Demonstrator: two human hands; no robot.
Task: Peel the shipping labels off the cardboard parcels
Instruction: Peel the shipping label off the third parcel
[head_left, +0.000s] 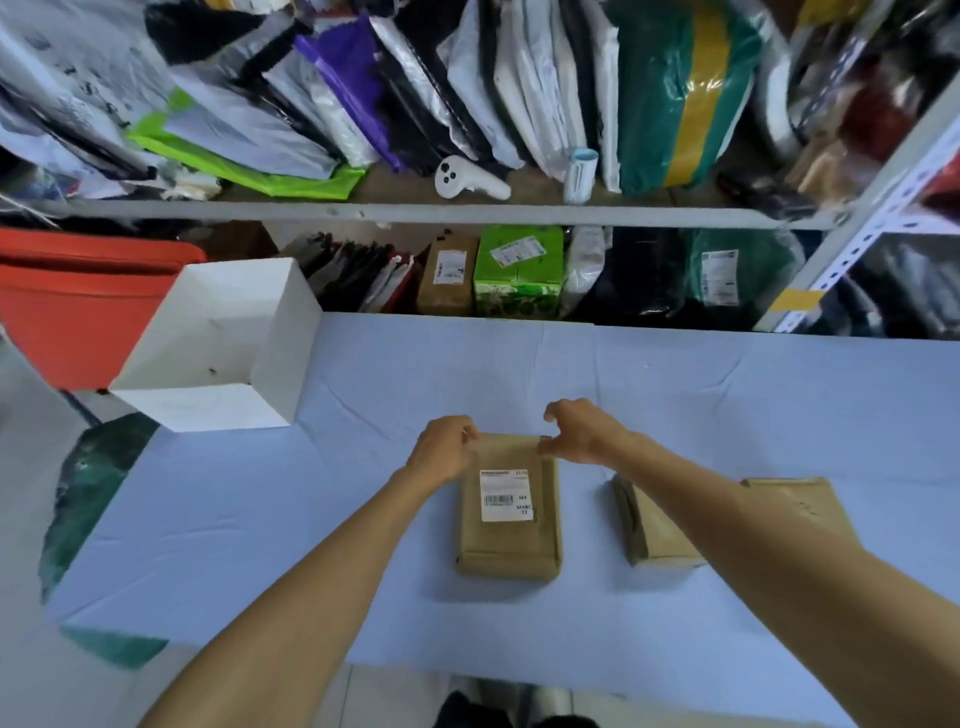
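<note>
"One parcel with its label showing, is it?"

"Yes. The labelled parcel (509, 525) lies flat about midway along the table (311, 545), nearer the near edge than the far one. The white shipping label (505, 494) sits flat on its top face."

"And the hands?"

"Both are at the parcel's far edge. The left hand (445, 448) curls its fingers over the far left corner. The right hand (576, 431) pinches the far right corner between thumb and fingers."

"What lies around it?"

"A second parcel (649, 530) is near it on the right, not touching, and a third parcel (795, 512) lies farther toward the right edge. The right forearm crosses both. An open white box (218, 353) stands at the far left corner. Behind the far edge is a shelf (519, 213) packed with mailers, with a white controller (467, 179) lying on it."
</note>
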